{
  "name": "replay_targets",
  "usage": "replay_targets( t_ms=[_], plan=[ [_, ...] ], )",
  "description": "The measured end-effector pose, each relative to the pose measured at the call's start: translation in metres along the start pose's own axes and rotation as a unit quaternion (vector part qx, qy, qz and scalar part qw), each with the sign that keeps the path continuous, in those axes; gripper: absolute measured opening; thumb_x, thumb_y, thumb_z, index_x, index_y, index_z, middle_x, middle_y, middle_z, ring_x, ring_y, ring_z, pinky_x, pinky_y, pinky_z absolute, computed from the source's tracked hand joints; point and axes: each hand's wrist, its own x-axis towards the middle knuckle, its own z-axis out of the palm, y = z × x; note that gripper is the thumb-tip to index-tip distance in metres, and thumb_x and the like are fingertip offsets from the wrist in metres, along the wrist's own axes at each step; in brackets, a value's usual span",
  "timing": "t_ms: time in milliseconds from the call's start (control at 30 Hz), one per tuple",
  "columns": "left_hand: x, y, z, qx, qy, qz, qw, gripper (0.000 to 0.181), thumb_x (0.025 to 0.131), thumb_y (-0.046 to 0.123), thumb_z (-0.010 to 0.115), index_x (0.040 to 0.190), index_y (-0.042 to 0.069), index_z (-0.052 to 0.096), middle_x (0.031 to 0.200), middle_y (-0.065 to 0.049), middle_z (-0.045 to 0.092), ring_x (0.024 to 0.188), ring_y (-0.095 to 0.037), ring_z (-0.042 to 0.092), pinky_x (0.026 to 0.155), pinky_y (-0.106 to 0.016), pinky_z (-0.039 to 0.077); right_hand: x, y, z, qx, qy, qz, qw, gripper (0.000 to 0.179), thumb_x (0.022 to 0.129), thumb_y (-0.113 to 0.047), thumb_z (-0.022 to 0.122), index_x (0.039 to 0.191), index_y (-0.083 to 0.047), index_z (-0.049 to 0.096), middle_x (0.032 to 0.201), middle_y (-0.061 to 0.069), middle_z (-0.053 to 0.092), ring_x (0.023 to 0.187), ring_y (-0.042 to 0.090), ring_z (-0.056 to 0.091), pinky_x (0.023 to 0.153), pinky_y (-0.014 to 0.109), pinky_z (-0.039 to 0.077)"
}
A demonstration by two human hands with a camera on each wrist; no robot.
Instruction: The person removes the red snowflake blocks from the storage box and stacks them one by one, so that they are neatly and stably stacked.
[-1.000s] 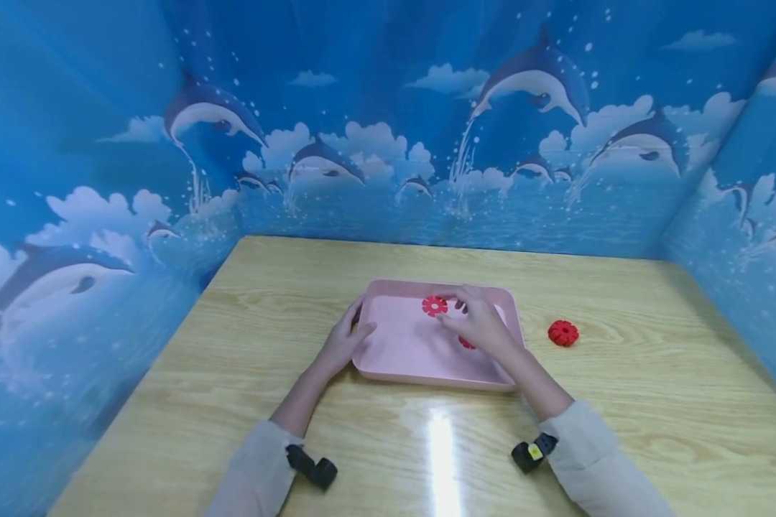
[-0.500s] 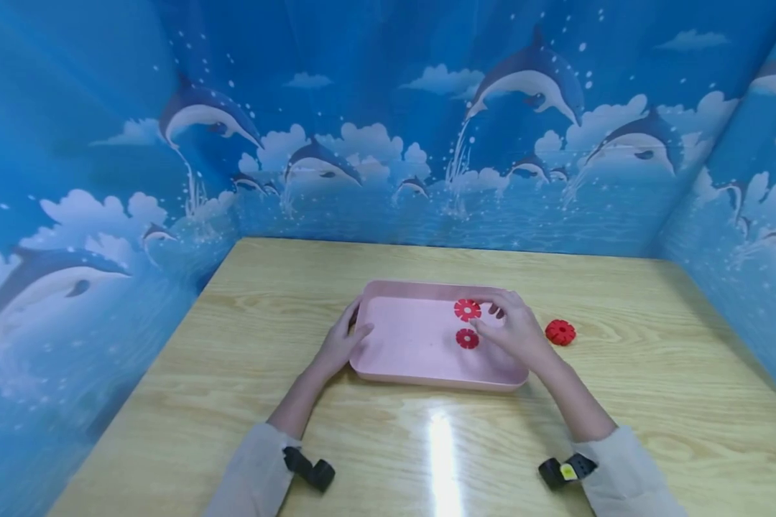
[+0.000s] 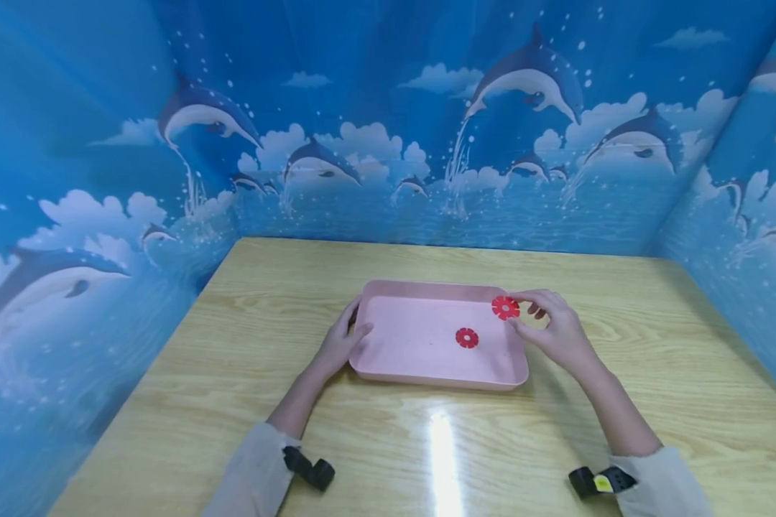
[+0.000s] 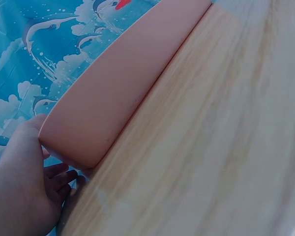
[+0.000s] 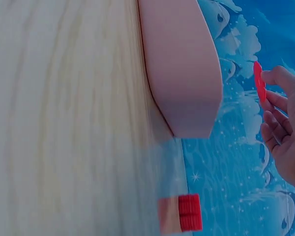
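Note:
My right hand (image 3: 559, 336) pinches a notched red plastic disc (image 3: 498, 308) between thumb and fingertips, above the far right corner of a pink tray (image 3: 407, 334). A second red disc (image 3: 460, 339) lies flat inside the tray, right of its middle. At the tray's left side my left hand (image 3: 341, 339) grips the wall, thumb over the rim and fingers outside. In the right wrist view the held disc (image 5: 259, 83) is seen edge-on, and a stack of red discs (image 5: 190, 212) stands on the table. The right hand hides that stack in the head view.
The tray stands on a wood-grain table (image 3: 284, 287). Blue dolphin-print curtains (image 3: 362, 143) enclose the table at the back and both sides. A bright light reflection (image 3: 444, 459) crosses the table in front of the tray.
My right hand has carried the pinched disc rightward from over the tray's middle to its far right corner, uncovering the lying disc and covering the stack. The left hand stays on the tray.

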Motion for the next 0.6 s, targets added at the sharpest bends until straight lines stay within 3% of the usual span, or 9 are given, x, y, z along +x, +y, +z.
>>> replay_targets(
  t_ms=[167,433,600],
  plan=[
    [-0.001,0.002,0.001,0.001,-0.003,0.000,1.0000,0.059,0.093,0.008,0.053,0.141,-0.006,0.024,0.141,-0.026,0.030,0.128,-0.037,0.031,0.107,-0.042,0.022,-0.008,0.012,-0.017,-0.015,0.021,0.004,0.9997,0.036,0.078,-0.006,0.072,0.112,-0.003,0.062,0.103,0.012,0.059,0.079,0.021,0.050,0.061,0.020,0.045],
    [-0.001,0.003,0.000,0.001,0.002,-0.002,1.0000,0.058,0.092,0.007,0.054,0.141,-0.006,0.025,0.140,-0.026,0.031,0.127,-0.037,0.031,0.107,-0.043,0.022,-0.020,0.032,-0.038,-0.029,0.037,0.031,0.9984,0.037,0.078,-0.004,0.071,0.113,-0.001,0.061,0.104,0.012,0.057,0.079,0.017,0.048,0.063,0.015,0.041],
    [-0.001,0.004,0.000,0.003,-0.002,-0.008,1.0000,0.058,0.093,0.008,0.053,0.142,-0.005,0.024,0.141,-0.026,0.030,0.128,-0.036,0.030,0.107,-0.041,0.022,-0.027,0.044,-0.045,-0.027,0.035,0.051,0.9977,0.037,0.081,-0.008,0.069,0.116,-0.001,0.060,0.106,0.012,0.057,0.081,0.011,0.045,0.065,0.018,0.041]
  ],
)
